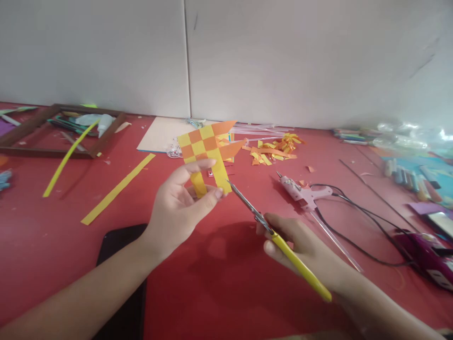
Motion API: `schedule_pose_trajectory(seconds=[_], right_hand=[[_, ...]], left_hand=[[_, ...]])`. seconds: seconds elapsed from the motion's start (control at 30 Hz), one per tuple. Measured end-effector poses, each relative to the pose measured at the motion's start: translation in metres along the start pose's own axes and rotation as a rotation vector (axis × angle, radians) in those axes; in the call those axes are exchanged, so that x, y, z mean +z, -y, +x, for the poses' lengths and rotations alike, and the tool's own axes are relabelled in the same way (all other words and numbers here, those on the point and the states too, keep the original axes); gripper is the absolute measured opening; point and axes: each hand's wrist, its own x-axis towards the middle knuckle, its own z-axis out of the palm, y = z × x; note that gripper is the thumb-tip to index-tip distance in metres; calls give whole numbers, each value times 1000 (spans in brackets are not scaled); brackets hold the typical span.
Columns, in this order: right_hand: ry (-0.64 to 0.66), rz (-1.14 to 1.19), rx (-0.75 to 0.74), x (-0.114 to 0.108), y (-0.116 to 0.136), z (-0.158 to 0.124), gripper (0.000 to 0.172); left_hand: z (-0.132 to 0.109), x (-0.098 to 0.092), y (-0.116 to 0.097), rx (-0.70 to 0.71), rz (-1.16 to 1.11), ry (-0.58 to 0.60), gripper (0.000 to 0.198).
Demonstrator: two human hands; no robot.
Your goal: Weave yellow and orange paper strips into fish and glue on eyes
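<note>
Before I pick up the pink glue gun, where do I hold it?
Probably by the handle, from your right: it sticks out that way, while the nozzle of the glue gun points away to the left. Avoid the nozzle; it might be hot.

left fingers hide some woven paper and the bottom edge crops a black slab.

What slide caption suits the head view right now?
Over a red table, the left hand holds woven yellow and orange paper near the tips of scissors in the right hand.
</note>
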Motion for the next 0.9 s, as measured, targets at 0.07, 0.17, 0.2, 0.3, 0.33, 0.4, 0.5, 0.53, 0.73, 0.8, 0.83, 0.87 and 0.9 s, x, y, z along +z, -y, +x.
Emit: schedule_pose_trajectory(seconds=[0.07,0.17,0.2,0.3,0.33,0.4,0.5,0.53,0.73,0.8,0.83,0.87,0.9], right_hand=[[16,5,8,0,1,0,43],[40,12,23,0,4,-1,43],[41,16,26,-1,5,-2,43],[35,27,22,-2,7,-3,43],[33,30,17,-2,7,-3,43],[37,35,14,-3,6,-3,42],[56,37,13,-3,4,-3,40],[58,39,12,-3,3,-3,39],[41,85,9,-3,2,-3,37],[29,96,9,-3,4,-3,39],[23,99,10,-3,4,-3,39],[20,99,11,-3,5,-3,40],[19,97,13,-4,5,-3,40]], left_hand=[[-2,2,0,-17,17,11,38],[-5,4,-3,-40,45,38,38],[-5,5,-4,-42,60,40,38],[-4,6,-8,-29,112,21,36],[-4,6,-9,-22,124,17,36],[-4,6,-9,-10,132,17,36],[-3,6,-7,-6,126,33,39],[-3,6,-6,-5,118,39,39],[-3,8,-7,7,118,43,37],[-3,8,-8,8,122,40,37],[-2,8,-8,16,122,37,38],[-2,8,-8,23,123,37,38],[-2,8,-8,29,124,37,38]])
